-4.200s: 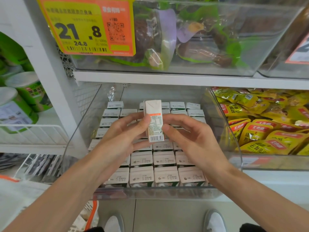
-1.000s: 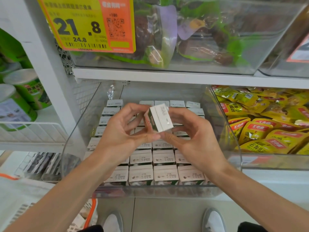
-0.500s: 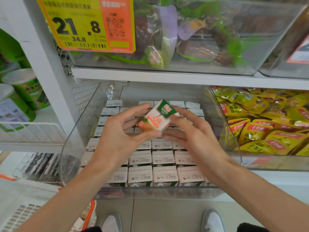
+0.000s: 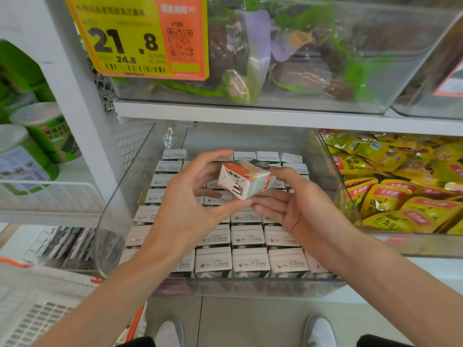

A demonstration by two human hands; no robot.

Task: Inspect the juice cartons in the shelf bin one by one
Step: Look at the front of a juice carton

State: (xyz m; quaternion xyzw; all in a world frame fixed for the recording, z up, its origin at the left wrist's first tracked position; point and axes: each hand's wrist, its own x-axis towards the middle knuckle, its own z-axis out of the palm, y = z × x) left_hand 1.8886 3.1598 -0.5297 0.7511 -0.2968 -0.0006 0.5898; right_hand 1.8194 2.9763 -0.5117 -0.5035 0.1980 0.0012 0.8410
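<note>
A small juice carton (image 4: 244,180), white with orange and green print, is held tipped on its side above the clear shelf bin (image 4: 120,204), its folded end facing me. My left hand (image 4: 190,204) grips it with the thumb under its near corner and the fingers curled over its far side. My right hand (image 4: 295,209) touches its right side and underside with nearly straight fingers. Rows of several matching cartons (image 4: 248,236) stand upright in the bin below, white tops showing.
A bin of yellow snack packets (image 4: 390,196) sits to the right. Above, another clear bin (image 4: 300,58) holds green bags behind a yellow price tag (image 4: 140,36). Green canisters (image 4: 37,136) stand on a wire shelf at left. A basket (image 4: 37,309) is at lower left.
The carton has been turned in my hands: upright with its barcode side to me, then its printed front, now its folded end. My right fingers have opened out beneath it.
</note>
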